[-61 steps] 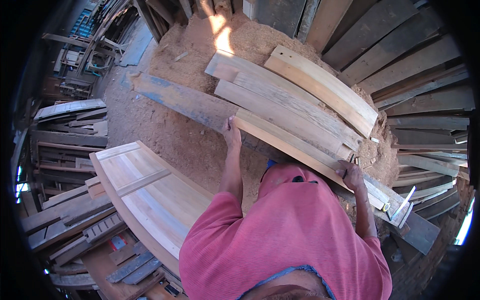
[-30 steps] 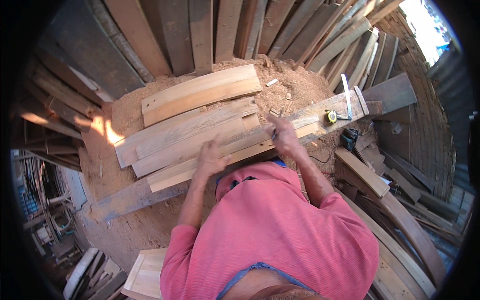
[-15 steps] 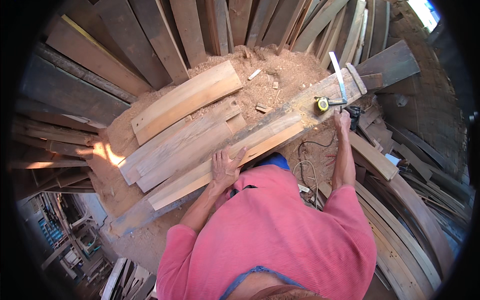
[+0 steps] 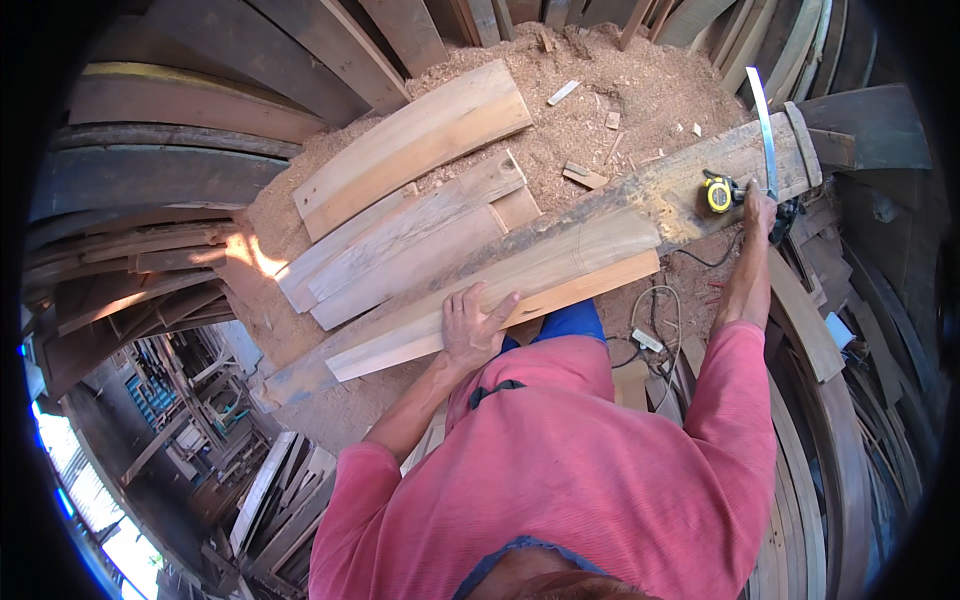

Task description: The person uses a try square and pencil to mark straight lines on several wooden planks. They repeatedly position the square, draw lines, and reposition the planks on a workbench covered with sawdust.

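Left hand (image 4: 473, 328) lay palm down on a long wooden board (image 4: 570, 255), fingers spread, thumb out toward the board's right-hand stretch. Right hand (image 4: 761, 210), at the end of an outstretched arm, touched a metal square (image 4: 767, 130) where blade met stock; fingers partly hidden, so I could not tell whether they pinched it or only rested there.

The board sat lengthwise on the table (image 4: 685, 210), a long worn plank with blue-grey and yellowish stains, running from lower left to upper right across the person's front. The board's near side showed lighter than its top. The square's blade pointed away from the person, over the table's right end. A yellow and black tape measure (image 4: 718, 194) sat just left of the right hand. A dark object (image 4: 786, 220) showed partly behind that hand, kind unclear. Below it, near the person's blue garment (image 4: 574, 322), a pale cord (image 4: 679, 310) looped on the ground.

Past the table: several overlapping boards (image 4: 405, 245), then 1 broad pale board (image 4: 415, 150), all beside a spread of sawdust (image 4: 600, 60). 2 loose offcuts, 1 whitish (image 4: 563, 92) and 1 brown (image 4: 584, 176), lay in it. Dark planks (image 4: 325, 50) leaned behind; more timber (image 4: 845, 460) was stacked at right.
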Tool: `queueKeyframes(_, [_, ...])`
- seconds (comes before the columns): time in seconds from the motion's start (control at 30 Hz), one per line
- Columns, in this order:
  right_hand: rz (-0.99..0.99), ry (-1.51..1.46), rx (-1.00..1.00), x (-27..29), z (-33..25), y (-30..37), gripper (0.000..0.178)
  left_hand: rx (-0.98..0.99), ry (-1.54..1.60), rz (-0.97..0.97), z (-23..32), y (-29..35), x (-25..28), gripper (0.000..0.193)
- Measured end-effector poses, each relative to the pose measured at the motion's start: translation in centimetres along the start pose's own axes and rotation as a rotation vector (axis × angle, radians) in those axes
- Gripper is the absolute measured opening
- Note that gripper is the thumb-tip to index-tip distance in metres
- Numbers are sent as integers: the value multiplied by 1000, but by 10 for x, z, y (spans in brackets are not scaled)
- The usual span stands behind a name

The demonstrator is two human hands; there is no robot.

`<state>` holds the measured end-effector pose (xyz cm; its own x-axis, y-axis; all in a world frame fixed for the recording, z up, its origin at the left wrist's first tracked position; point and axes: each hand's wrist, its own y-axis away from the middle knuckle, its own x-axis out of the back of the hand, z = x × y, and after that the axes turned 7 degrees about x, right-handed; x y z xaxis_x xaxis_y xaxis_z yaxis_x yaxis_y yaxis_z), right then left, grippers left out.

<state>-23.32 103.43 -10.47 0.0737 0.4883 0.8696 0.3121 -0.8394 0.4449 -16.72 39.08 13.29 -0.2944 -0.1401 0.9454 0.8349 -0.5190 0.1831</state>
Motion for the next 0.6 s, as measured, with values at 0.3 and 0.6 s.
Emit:
queueKeyframes(0.3, [244,-551,480,61,57,17,35,22,30,22,1,1,-1,86])
queueKeyframes(0.6, [-242,-764,997,83,-177,256,20,115,292,28,4,3,13,85])
